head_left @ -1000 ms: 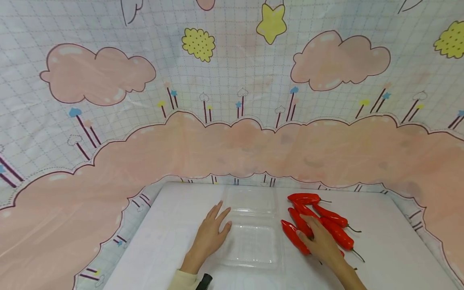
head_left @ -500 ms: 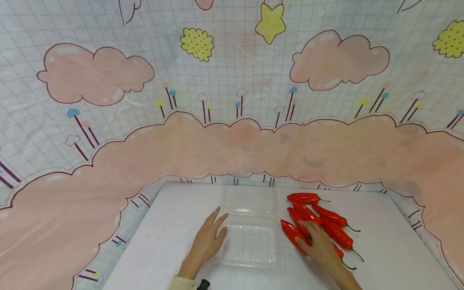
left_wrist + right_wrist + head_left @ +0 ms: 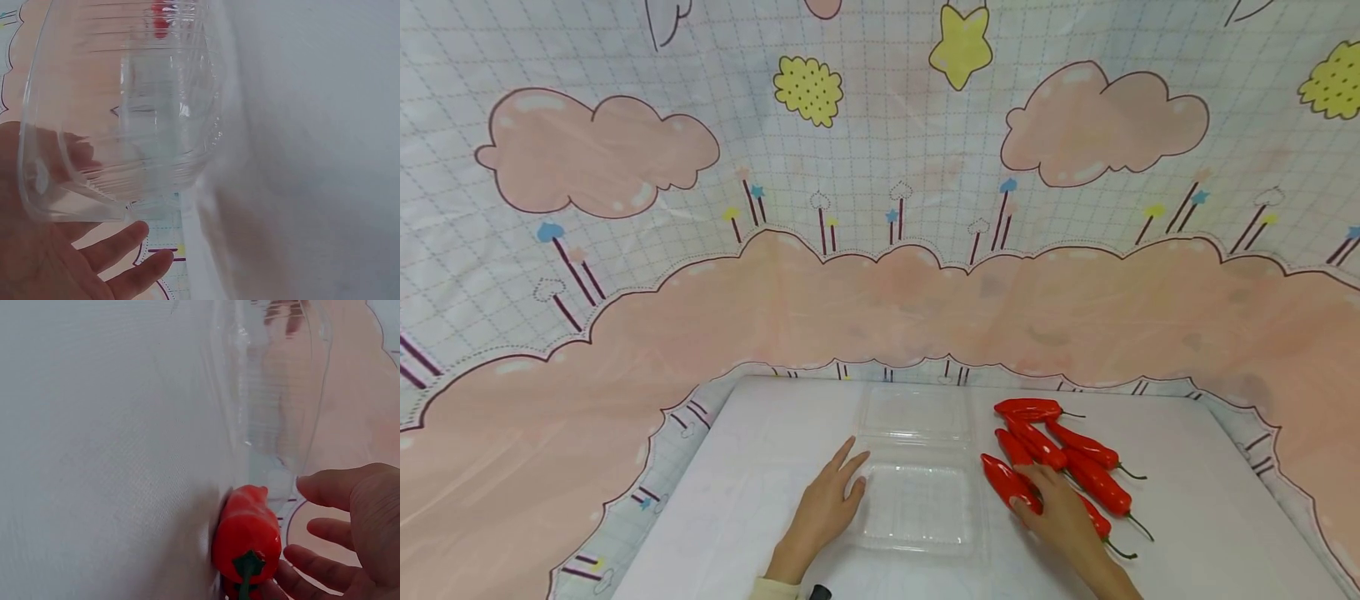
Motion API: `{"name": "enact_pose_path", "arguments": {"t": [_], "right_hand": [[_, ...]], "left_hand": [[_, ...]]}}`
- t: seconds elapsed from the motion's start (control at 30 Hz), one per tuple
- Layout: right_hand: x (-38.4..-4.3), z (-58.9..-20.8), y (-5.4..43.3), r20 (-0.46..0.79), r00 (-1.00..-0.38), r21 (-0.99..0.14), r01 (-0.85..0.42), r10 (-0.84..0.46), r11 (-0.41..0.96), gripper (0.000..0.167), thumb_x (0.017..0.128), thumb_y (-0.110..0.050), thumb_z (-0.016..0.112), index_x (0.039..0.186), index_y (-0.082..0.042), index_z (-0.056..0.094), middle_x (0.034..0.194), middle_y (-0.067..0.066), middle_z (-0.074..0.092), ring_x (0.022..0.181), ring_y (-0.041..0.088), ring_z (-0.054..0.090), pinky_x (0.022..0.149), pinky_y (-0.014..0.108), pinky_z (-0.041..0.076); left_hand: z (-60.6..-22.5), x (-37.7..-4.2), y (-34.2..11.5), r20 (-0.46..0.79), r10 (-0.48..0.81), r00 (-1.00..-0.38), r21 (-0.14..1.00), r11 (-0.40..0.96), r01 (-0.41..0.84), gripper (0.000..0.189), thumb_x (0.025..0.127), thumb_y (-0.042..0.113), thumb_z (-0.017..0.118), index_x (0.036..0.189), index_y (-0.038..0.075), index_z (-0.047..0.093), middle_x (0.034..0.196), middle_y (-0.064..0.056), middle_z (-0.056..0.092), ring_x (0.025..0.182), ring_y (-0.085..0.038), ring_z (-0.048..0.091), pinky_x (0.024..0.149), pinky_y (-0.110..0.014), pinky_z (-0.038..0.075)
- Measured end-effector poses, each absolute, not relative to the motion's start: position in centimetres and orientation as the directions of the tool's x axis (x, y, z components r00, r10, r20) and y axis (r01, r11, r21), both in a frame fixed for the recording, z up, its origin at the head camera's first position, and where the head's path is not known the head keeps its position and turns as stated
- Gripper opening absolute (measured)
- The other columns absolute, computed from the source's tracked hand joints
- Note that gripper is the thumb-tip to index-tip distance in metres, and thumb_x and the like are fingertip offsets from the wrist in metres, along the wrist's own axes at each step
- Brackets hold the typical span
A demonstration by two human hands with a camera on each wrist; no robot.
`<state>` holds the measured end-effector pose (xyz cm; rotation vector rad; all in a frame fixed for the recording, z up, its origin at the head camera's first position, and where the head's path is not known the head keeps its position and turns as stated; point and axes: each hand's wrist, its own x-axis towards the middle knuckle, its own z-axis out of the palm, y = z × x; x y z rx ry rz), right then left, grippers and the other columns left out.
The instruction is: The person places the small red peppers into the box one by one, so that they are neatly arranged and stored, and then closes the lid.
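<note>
The right hand (image 3: 1057, 507) has eased back, loose above the nearest red pepper (image 3: 1002, 478), the left hand (image 3: 823, 507) (equally slack) beside the clear container (image 3: 917, 510), so nothing is grasped yet.

You have red peppers (image 3: 1099, 483) with green stems (image 3: 250, 565), a clear box (image 3: 917, 510), a white table (image 3: 752, 450), a cream sleeve (image 3: 775, 589) and a gridded cloth (image 3: 880, 108) printed with pink clouds (image 3: 1105, 125).

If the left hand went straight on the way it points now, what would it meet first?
Most likely the open, clear plastic, rectangular container, at its left side. The gap, if any, from the left hand is hard to judge.
</note>
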<state>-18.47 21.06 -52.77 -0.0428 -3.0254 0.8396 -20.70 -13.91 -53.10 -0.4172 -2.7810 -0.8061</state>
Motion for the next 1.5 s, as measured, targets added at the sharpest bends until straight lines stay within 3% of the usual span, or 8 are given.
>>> {"name": "enact_pose_path", "arguments": {"t": [0.23, 0.4, 0.8, 1.17, 1.5], "right_hand": [[-18.4, -53.1, 20.8, -0.026, -0.999, -0.481, 0.055, 0.048, 0.875, 0.063, 0.074, -0.031, 0.084, 0.13, -0.014, 0.062, 0.128, 0.014, 0.062, 0.112, 0.032, 0.058, 0.09, 0.057, 0.052], [-18.4, -53.4, 20.7, -0.039, -0.997, -0.483, 0.079, 0.069, 0.872, 0.065, 0.071, -0.029, 0.086, 0.13, -0.014, 0.062, 0.128, 0.014, 0.061, 0.113, 0.033, 0.058, 0.087, 0.056, 0.054], [-18.7, -53.6, 20.5, -0.069, -0.996, -0.49, 0.076, 0.049, 0.868, 0.066, 0.069, -0.032, 0.087, 0.128, -0.014, 0.063, 0.126, 0.009, 0.062, 0.112, 0.028, 0.058, 0.087, 0.055, 0.054], [-18.6, -53.5, 20.7, -0.118, -0.99, -0.527, 0.131, 0.081, 0.84, 0.07, 0.07, -0.035, 0.086, 0.131, -0.011, 0.061, 0.126, 0.011, 0.064, 0.113, 0.031, 0.058, 0.088, 0.056, 0.053], [-18.3, -52.4, 21.6, -0.062, -0.992, -0.557, 0.122, 0.106, 0.822, 0.066, 0.073, -0.033, 0.084, 0.131, -0.012, 0.062, 0.125, 0.014, 0.064, 0.11, 0.03, 0.058, 0.085, 0.051, 0.056]], "left_hand": [[-53.4, -20.6, -14.2, 0.259, 0.197, -0.945, 0.515, 0.8, 0.308, 0.041, 0.093, 0.019, 0.062, 0.134, 0.014, 0.06, 0.154, -0.008, 0.043, 0.095, -0.023, 0.068, 0.082, -0.047, 0.055], [-53.4, -20.6, -14.4, 0.257, 0.2, -0.945, 0.521, 0.795, 0.31, 0.042, 0.093, 0.015, 0.062, 0.134, 0.011, 0.06, 0.154, -0.009, 0.044, 0.077, -0.014, 0.058, 0.083, -0.047, 0.053], [-53.9, -20.7, -14.8, 0.268, 0.187, -0.945, 0.545, 0.779, 0.309, 0.041, 0.092, 0.009, 0.059, 0.133, 0.003, 0.06, 0.153, -0.012, 0.045, 0.095, -0.018, 0.069, 0.077, -0.035, 0.054], [-54.0, -20.8, -14.9, 0.23, 0.223, -0.947, 0.596, 0.737, 0.318, 0.043, 0.093, 0.006, 0.058, 0.135, -0.001, 0.056, 0.154, -0.017, 0.04, 0.093, -0.017, 0.069, 0.072, -0.025, 0.052], [-53.7, -20.7, -14.8, 0.23, 0.22, -0.948, 0.604, 0.732, 0.316, 0.043, 0.092, 0.006, 0.057, 0.135, -0.003, 0.056, 0.154, -0.018, 0.04, 0.091, -0.017, 0.068, 0.07, -0.024, 0.051]]}}
